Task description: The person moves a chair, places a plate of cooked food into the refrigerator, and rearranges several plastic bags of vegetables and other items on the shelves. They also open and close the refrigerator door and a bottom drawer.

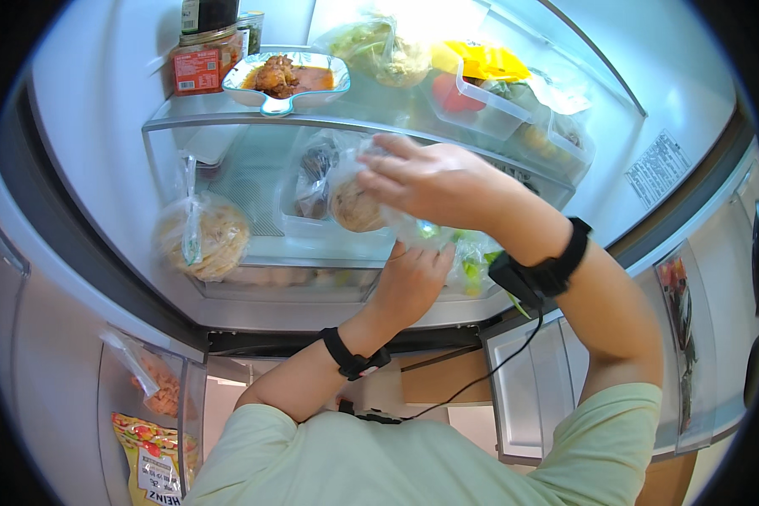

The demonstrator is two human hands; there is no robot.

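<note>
Both hands reach into an open fridge at the middle glass shelf. My right hand (427, 180), blurred and with fingers stretched to the left, is over a clear plastic bag (389, 218); whether it grips the bag cannot be told. Just below, my left hand (417, 275) has its fingertips curled at the lower edge of that bag. Left of my right hand lies a bagged round pale food (356, 207), beside a bag with dark contents (316, 171). Bagged green vegetables (474, 265) sit right of my left hand, partly behind the right wrist strap.
A bag of flat round breads (205, 237) stands at the shelf's left. Above are a dish of cooked meat (284, 79), a jar (205, 63), bagged greens (386, 50) and a clear bin (487, 107). Open doors with racks flank me; the left holds a Heinz packet (152, 462).
</note>
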